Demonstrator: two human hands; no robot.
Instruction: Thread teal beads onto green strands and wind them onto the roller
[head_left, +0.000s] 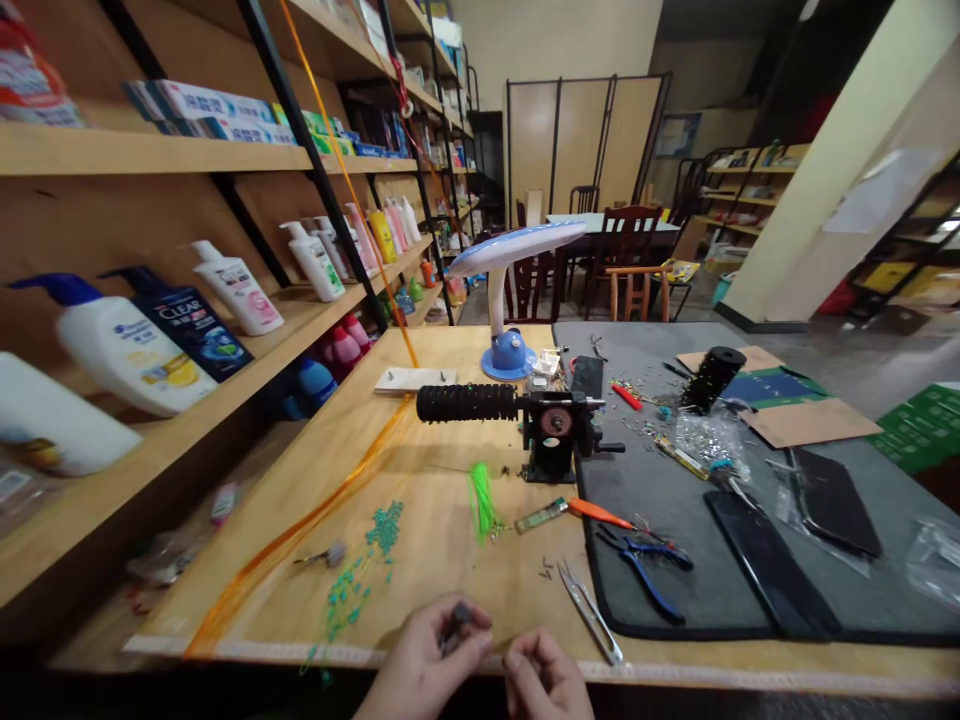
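Note:
Near the front edge of the wooden table, my left hand [439, 655] pinches a small dark object [459, 615] between thumb and fingers. Just to its right, my right hand [546, 675] has thumb and fingertips pressed together; whatever they hold is too small to name. The hands are slightly apart. Metal tweezers [590, 612] lie right of my right hand. Bright green strands [484, 502] and a pile of teal pieces [385, 528] lie beyond the hands. Behind them stands a black hand-cranked device [555, 432] with a ridged black roller [469, 402] pointing left.
Orange threads [330, 510] run across the table's left part. A blue-based lamp [508, 355] stands at the back. Blue pliers [649, 565], an orange-handled tool [600, 513] and a dark phone [769, 565] lie on the grey mat [675, 615]. Shelves of bottles flank the left.

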